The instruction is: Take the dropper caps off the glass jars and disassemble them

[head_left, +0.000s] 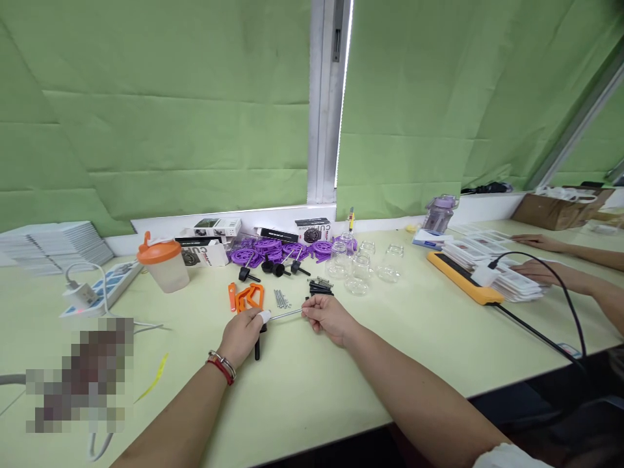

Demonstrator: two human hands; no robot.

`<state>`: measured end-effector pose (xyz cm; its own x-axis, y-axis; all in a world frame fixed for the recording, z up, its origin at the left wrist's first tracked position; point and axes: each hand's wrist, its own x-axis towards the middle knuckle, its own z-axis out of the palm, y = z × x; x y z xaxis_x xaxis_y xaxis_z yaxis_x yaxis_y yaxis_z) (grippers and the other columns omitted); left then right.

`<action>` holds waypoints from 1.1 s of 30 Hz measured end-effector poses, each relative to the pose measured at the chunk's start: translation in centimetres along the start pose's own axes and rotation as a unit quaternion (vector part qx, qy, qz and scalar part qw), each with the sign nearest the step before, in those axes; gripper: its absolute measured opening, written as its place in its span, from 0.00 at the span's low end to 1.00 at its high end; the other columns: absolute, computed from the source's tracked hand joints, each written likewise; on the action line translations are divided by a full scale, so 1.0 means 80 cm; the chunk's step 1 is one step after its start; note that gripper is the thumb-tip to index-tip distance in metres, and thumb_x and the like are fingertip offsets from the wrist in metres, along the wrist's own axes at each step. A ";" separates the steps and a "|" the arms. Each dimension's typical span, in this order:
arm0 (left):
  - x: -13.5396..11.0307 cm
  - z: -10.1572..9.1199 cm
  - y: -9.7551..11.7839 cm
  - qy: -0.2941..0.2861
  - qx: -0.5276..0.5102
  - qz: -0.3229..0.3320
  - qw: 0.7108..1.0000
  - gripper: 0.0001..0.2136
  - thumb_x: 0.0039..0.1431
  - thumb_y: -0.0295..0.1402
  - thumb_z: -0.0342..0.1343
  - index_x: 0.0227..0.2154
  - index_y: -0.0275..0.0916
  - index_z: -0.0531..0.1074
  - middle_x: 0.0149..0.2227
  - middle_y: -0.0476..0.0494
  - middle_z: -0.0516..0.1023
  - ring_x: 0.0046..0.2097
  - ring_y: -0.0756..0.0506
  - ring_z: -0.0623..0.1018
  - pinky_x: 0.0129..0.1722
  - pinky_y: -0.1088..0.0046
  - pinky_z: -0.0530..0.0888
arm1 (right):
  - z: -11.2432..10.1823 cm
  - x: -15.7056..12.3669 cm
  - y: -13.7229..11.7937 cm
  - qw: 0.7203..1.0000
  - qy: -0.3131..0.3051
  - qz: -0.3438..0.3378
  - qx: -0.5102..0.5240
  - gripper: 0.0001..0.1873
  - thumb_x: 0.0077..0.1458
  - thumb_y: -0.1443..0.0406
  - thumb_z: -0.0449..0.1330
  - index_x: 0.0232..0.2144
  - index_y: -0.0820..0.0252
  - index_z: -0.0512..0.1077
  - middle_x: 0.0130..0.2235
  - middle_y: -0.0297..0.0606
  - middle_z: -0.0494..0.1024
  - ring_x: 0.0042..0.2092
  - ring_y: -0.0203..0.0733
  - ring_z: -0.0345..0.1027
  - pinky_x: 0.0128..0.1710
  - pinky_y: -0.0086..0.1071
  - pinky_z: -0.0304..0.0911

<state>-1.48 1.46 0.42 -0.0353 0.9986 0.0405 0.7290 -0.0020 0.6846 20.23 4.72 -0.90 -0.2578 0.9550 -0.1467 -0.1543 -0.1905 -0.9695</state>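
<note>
We see the thin metal rod [286, 314] held between the two hands above the pale table [316, 390], and the relation that counts most, we judge, is its line: its long axis runs from left to right, rising slightly toward the right, so that it points from one hand to the other. The left hand [244, 338] is closed around the rod's left end, with a white wrap [264, 316] on one digit, while the right hand [327, 317] pinches the opposite end; neither is nearer, since both touch it. A black part [257, 344] juts from beneath the left hand toward the near table edge, roughly crosswise to the rod (whether the two are joined, we cannot tell, because the hand covers the place). Just beyond the left hand lie orange frames [249, 298]; small metal pins [281, 299] lie beyond the gap between the hands, and black pieces [320, 287] sit just past the right hand. We cannot make out the rod's tip inside the right hand's pinch, a pixelated patch [82, 377] masks whatever is at lower left, and a co-worker's arms [597, 296] are cut off at the right.
</note>
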 end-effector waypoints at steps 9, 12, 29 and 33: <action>0.001 -0.003 0.001 -0.017 -0.008 0.019 1.000 0.15 0.57 0.44 0.45 0.22 0.40 0.63 0.23 0.50 0.64 0.30 0.46 0.67 0.29 0.71 0.57 | -0.002 0.000 0.004 0.998 -0.014 -0.022 -0.054 0.08 0.42 0.67 0.64 0.26 0.62 0.69 0.18 0.26 0.65 0.19 0.28 0.55 0.16 0.25 0.53; 0.003 -0.003 0.000 -0.028 -0.015 0.022 0.999 0.15 0.56 0.44 0.45 0.22 0.40 0.64 0.22 0.50 0.62 0.28 0.46 0.65 0.28 0.71 0.57 | -0.001 -0.001 0.001 0.997 -0.010 -0.015 -0.073 0.06 0.44 0.67 0.63 0.26 0.62 0.67 0.18 0.26 0.64 0.19 0.28 0.54 0.16 0.25 0.53; 0.008 -0.003 -0.003 -0.037 0.045 0.039 0.998 0.16 0.58 0.45 0.43 0.21 0.41 0.60 0.23 0.50 0.64 0.29 0.46 0.67 0.29 0.71 0.57 | -0.002 -0.001 0.000 0.977 0.000 -0.036 -0.208 0.03 0.50 0.67 0.57 0.25 0.60 0.67 0.20 0.28 0.62 0.22 0.31 0.53 0.23 0.27 0.50; 0.008 -0.004 -0.002 -0.038 0.052 0.034 0.997 0.15 0.58 0.44 0.42 0.22 0.41 0.61 0.23 0.50 0.66 0.30 0.46 0.68 0.29 0.71 0.57 | -0.001 0.001 0.003 0.963 0.005 -0.059 -0.262 0.05 0.51 0.66 0.56 0.25 0.60 0.68 0.22 0.29 0.62 0.24 0.32 0.53 0.25 0.28 0.50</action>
<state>-1.83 2.11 0.55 0.0645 0.9976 0.0265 0.7949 -0.0674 0.6029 20.29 4.79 -1.16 -0.2586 0.9656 -0.0286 0.3216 0.0582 -0.9451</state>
